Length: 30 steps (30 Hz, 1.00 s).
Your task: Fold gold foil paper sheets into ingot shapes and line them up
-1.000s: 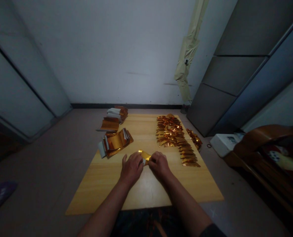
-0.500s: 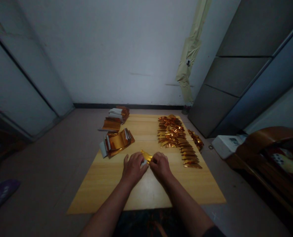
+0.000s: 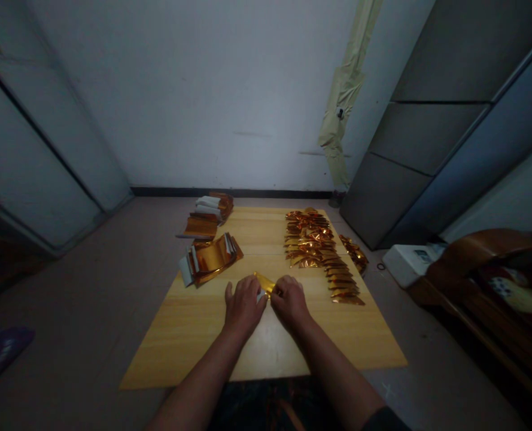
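Note:
Between my two hands is a sheet of gold foil paper [image 3: 264, 281], gold on one face and pale on the other, partly folded and low over the table. My left hand [image 3: 244, 299] grips its left side, fingers curled over it and thumb near the front edge. On the right end, my right hand [image 3: 289, 297] pinches the paper with fingers bent in. Much of the paper is hidden under the fingers. To the left lies a curved stack of gold foil sheets [image 3: 214, 258]. Rows of folded gold foil pieces [image 3: 309, 236] lie to the right.
More foil sheets with pale backs [image 3: 207, 206] lie at the table's far left corner. Further folded pieces [image 3: 354, 254] sit beyond the right edge of the wooden table [image 3: 180, 341]. A white box [image 3: 404, 265] and a wooden seat [image 3: 476, 263] stand at the right.
The view has shifted slightly. Both hands keep their hold on the foil paper, with hardly any visible movement.

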Tool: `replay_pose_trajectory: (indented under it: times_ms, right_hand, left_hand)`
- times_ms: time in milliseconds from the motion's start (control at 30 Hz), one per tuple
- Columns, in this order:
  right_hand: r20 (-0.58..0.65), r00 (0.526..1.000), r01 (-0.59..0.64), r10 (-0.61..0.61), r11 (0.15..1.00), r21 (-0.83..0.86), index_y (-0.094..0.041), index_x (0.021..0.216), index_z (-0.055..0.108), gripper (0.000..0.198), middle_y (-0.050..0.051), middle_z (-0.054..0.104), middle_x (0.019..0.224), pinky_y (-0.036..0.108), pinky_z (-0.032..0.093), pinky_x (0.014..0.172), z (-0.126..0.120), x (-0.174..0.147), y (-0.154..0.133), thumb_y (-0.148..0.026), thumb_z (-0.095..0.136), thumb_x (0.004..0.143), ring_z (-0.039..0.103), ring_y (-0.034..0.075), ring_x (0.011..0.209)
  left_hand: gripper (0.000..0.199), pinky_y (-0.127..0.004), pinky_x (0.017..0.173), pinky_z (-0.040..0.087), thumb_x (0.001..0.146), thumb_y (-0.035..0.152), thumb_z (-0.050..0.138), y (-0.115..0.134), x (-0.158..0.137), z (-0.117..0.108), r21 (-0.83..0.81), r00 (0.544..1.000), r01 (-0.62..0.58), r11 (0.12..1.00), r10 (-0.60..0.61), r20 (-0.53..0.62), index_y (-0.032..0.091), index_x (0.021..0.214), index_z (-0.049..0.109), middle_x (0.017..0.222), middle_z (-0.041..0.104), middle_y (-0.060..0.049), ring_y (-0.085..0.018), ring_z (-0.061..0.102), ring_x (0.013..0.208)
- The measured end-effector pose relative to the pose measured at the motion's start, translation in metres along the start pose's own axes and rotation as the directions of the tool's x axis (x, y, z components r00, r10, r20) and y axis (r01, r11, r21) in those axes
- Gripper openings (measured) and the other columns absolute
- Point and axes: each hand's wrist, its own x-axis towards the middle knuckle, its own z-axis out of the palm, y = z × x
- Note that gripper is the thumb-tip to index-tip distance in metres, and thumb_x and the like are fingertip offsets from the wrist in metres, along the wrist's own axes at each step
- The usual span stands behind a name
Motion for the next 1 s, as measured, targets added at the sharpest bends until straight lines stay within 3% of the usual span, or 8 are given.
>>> replay_pose_trajectory:
  times_ms: [400, 600, 733, 1000]
  right_hand:
    - [-0.017, 0.997, -0.066, 0.072, 0.971, 0.232, -0.02, 0.071, 0.062, 0.029, 0.001, 0.059, 0.077, 0.028, 0.036, 0.072, -0.006, 0.003, -0.001, -0.001, 0.045, 0.056, 0.052, 0.017, 0.079]
    - [0.013, 0.997, -0.078, 0.077, 0.99, 0.12, -0.02, 0.075, 0.064, 0.022, 0.001, 0.06, 0.081, 0.028, 0.035, 0.074, -0.004, 0.003, -0.003, -0.006, 0.055, 0.061, 0.052, 0.017, 0.081]
    - [0.029, 0.998, -0.06, 0.057, 0.994, 0.095, -0.021, 0.079, 0.066, 0.028, 0.001, 0.062, 0.083, 0.027, 0.035, 0.076, -0.004, 0.004, 0.001, -0.003, 0.052, 0.064, 0.053, 0.017, 0.083]
    - [0.187, 0.971, 0.162, -0.148, 0.985, -0.063, -0.023, 0.083, 0.071, 0.03, 0.002, 0.065, 0.091, 0.028, 0.032, 0.078, -0.014, 0.0, 0.005, -0.002, 0.051, 0.073, 0.051, 0.017, 0.089]
  left_hand:
    - [0.007, -0.058, 0.112, 0.019, 0.087, 0.029, 0.056, 0.0, 0.002, -0.001, -0.025, 1.0, 0.024, 0.999, -0.024, 0.018, 0.023, 0.086, 0.052, 0.125, 0.061, -0.007, -0.024, 0.051, 0.122]
    - [0.008, -0.058, 0.111, 0.019, 0.088, 0.03, 0.056, 0.001, 0.001, -0.003, -0.033, 0.999, 0.025, 0.999, -0.024, 0.025, 0.023, 0.086, 0.052, 0.127, 0.061, -0.007, -0.023, 0.05, 0.122]
    - [0.009, -0.058, 0.111, 0.02, 0.088, 0.031, 0.056, -0.001, 0.002, -0.003, -0.041, 1.0, 0.015, 0.999, -0.014, 0.024, 0.022, 0.087, 0.053, 0.127, 0.061, -0.008, -0.023, 0.05, 0.123]
    - [0.007, -0.059, 0.107, 0.023, 0.086, 0.023, 0.054, -0.017, 0.014, -0.006, -0.004, 0.992, -0.124, 0.992, 0.124, 0.021, 0.025, 0.088, 0.061, 0.131, 0.061, -0.003, -0.027, 0.044, 0.13]
